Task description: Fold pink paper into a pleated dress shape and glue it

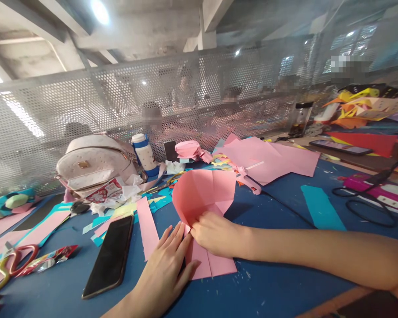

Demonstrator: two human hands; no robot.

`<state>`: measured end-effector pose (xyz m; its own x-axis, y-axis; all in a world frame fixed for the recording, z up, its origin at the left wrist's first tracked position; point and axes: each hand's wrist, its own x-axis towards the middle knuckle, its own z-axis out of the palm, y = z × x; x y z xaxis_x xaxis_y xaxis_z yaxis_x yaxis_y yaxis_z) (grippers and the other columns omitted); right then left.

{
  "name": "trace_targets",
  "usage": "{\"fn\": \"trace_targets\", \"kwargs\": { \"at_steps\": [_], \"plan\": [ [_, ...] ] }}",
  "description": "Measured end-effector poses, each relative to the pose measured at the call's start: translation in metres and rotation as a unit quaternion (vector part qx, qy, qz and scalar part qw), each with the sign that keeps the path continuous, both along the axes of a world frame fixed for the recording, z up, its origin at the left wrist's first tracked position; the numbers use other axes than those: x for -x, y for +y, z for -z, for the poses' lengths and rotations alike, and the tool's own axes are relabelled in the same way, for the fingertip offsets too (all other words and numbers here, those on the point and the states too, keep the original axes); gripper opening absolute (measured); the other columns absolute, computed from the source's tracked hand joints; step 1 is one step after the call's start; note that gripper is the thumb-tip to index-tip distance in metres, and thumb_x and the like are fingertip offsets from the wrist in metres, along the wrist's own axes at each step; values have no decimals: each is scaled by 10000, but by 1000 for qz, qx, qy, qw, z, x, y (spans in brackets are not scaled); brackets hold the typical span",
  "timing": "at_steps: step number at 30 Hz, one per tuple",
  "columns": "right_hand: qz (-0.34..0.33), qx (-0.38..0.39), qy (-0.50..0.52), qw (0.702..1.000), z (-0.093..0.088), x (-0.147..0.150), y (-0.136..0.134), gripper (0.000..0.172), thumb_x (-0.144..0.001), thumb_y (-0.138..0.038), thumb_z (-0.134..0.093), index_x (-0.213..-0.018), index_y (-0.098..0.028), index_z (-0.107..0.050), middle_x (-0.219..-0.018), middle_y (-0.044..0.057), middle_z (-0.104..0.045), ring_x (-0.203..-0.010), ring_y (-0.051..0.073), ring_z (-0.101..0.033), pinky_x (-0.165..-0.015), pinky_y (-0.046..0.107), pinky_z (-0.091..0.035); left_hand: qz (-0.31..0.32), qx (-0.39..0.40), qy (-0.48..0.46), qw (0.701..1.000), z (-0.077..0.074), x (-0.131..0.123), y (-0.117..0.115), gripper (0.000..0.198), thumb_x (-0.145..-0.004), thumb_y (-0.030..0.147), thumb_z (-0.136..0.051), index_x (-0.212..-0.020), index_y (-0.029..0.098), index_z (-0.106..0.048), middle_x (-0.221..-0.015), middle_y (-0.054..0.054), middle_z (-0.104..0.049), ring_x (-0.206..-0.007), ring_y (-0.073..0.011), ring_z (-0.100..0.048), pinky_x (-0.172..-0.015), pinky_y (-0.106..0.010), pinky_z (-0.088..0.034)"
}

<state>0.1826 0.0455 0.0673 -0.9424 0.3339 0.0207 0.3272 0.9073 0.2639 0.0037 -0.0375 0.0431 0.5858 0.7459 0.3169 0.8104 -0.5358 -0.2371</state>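
A folded sheet of pink paper lies in front of me, its far part curling upward and its near part flat with a crease down the middle. My left hand rests along the paper's left edge, fingers stretched out and pointing away from me. Over the fold, my right hand presses down with its fingers curled; the fingertips are hidden against the paper. A narrow pink paper strip is left of the paper, and a black phone lies beside my left hand.
Behind the paper are a pink glue gun with a cord and large pink sheets. A backpack, a bottle and a perforated metal screen stand farther back. Scissors lie left; a purple power strip lies right.
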Motion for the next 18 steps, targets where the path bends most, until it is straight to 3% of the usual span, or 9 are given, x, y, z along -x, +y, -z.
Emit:
{"fn": "trace_targets", "kwargs": {
  "at_steps": [8,15,18],
  "plan": [
    [0,19,-29,999,-8,-2,-9,172,-789,12,-571,-708,-124,-637,-688,69,-664,-607,197,-597,-475,285,-271,35,-85,-13,996,3,-6,-4,383,-984,308,-387,-1166,66,-623,-1160,-145,-700,-1082,-293,-664,-958,-505,-527],
    [20,35,7,999,-5,2,0,166,-839,-36,-518,-784,-112,-656,-789,96,-683,-694,227,-634,-498,293,-299,74,-156,-49,984,-3,-14,-7,298,-975,190,-402,-1000,85,-680,-942,-104,-762,-906,-249,-719,-928,-466,-508],
    [22,33,8,999,-5,4,-1,167,-860,-54,-518,-798,-113,-661,-805,93,-681,-714,226,-642,-493,295,-297,94,-175,-64,978,-5,-15,-8,280,-961,150,-406,-979,108,-682,-945,-91,-763,-865,-221,-719,-910,-436,-509]
  ]
}}
